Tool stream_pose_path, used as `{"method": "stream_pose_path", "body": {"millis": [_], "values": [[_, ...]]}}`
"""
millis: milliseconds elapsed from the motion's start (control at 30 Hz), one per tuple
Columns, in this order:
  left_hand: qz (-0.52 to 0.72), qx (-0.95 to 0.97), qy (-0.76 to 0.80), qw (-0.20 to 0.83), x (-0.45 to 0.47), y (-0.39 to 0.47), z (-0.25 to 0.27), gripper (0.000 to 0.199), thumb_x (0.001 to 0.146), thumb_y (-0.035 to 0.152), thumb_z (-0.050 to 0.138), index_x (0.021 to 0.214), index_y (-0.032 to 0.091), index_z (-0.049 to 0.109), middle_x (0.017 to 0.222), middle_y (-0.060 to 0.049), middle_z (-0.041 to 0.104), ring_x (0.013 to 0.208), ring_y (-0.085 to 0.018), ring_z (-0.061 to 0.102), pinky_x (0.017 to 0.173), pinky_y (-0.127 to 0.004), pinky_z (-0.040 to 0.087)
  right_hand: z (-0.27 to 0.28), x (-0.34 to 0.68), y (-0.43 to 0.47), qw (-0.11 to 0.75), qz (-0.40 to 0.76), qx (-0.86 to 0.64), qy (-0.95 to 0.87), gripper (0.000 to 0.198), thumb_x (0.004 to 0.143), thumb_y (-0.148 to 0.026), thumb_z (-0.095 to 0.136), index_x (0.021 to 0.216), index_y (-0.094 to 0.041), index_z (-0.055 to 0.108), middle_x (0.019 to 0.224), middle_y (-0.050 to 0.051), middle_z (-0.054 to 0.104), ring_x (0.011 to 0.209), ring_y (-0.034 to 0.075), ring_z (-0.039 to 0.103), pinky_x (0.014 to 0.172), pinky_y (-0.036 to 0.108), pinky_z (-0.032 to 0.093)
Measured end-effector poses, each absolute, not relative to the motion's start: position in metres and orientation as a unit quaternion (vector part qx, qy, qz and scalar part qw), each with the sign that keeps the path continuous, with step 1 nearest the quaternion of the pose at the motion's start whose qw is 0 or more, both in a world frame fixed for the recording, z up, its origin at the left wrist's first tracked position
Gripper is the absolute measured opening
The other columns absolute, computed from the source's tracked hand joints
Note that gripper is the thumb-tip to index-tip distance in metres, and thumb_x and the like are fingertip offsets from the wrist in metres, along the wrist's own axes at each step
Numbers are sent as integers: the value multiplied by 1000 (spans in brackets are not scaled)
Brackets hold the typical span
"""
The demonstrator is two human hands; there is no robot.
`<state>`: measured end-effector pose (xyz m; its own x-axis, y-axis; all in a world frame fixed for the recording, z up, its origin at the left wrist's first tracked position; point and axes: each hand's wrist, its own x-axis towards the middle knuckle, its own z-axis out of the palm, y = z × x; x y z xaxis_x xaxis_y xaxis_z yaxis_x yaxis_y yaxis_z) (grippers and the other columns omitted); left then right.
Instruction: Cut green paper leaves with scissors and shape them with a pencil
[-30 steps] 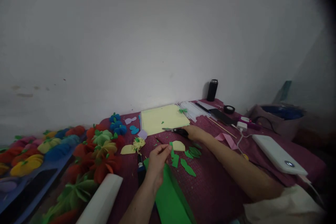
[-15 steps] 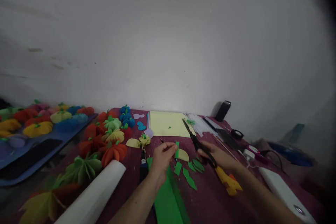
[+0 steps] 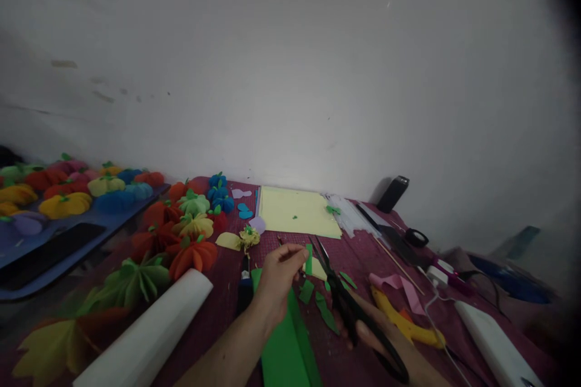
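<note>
My left hand [image 3: 282, 272] pinches a small green paper strip [image 3: 309, 259], which stands upright from the fingertips. In my right hand [image 3: 370, 320] are black-handled scissors [image 3: 340, 290], their blades parted and pointing up toward the strip, just right of it. Beneath my left forearm lies a long sheet of green paper [image 3: 285, 351]. Several cut green leaf shapes [image 3: 325, 313] lie between the hands, beside a pale yellow half-round piece [image 3: 318, 269] partly covered by the scissors.
Pale yellow sheets [image 3: 297, 211] lie by the wall. Several colourful paper pumpkins [image 3: 193, 257] crowd the left side, near a white roll [image 3: 149, 332]. A yellow glue gun [image 3: 406, 323], pink ribbon [image 3: 399, 286], black tape roll [image 3: 416, 237] and white power bank [image 3: 494, 338] are on the right.
My right hand has moved down and nearer with the scissors, whose blades have opened and now sit close to the strip. My left hand holds nearly the same place.
</note>
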<state>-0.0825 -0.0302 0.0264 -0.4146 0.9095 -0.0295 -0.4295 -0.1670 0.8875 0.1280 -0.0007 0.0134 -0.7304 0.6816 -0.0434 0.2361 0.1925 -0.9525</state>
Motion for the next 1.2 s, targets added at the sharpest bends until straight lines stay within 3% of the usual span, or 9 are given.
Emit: {"method": "stream_pose_path", "body": {"millis": [233, 467, 800, 1100, 1200], "values": [[715, 272, 446, 465, -82, -31, 27, 24, 62, 36, 73, 65, 14, 63, 52, 4, 49, 48, -8, 38, 47, -21, 26, 3, 129, -2, 183, 571, -284, -748, 50, 85, -51, 51, 129, -28, 48, 96, 8, 63, 81, 24, 55, 72, 36, 44], [721, 266, 446, 459, -79, -33, 29, 22, 62, 35, 72, 62, 15, 61, 52, 5, 48, 48, -8, 37, 48, -22, 25, 9, 120, -6, 175, 574, -276, -751, 58, 81, -59, 51, 126, -23, 49, 83, 5, 56, 65, 17, 51, 56, 29, 42], [726, 257, 446, 456, -78, -34, 33, 17, 61, 30, 68, 61, 14, 61, 51, 5, 49, 48, -8, 37, 48, -22, 26, 20, 117, -7, 165, 501, -295, -796, 53, 81, -62, 48, 114, -21, 58, 75, 3, 53, 58, 16, 46, 52, 28, 39], [727, 251, 444, 460, -77, -34, 33, 16, 60, 28, 69, 61, 14, 62, 52, 5, 50, 48, -8, 37, 48, -22, 26, 24, 118, -5, 160, 490, -286, -808, 42, 81, -60, 47, 85, -20, 60, 66, -1, 42, 57, 14, 35, 51, 26, 29], [729, 248, 443, 458, -77, -34, 33, 16, 59, 29, 69, 61, 14, 63, 52, 4, 50, 49, -8, 37, 48, -22, 26, 23, 118, -4, 158, 492, -279, -810, 43, 82, -60, 47, 84, -19, 59, 69, 0, 45, 57, 13, 36, 50, 25, 29]]}}
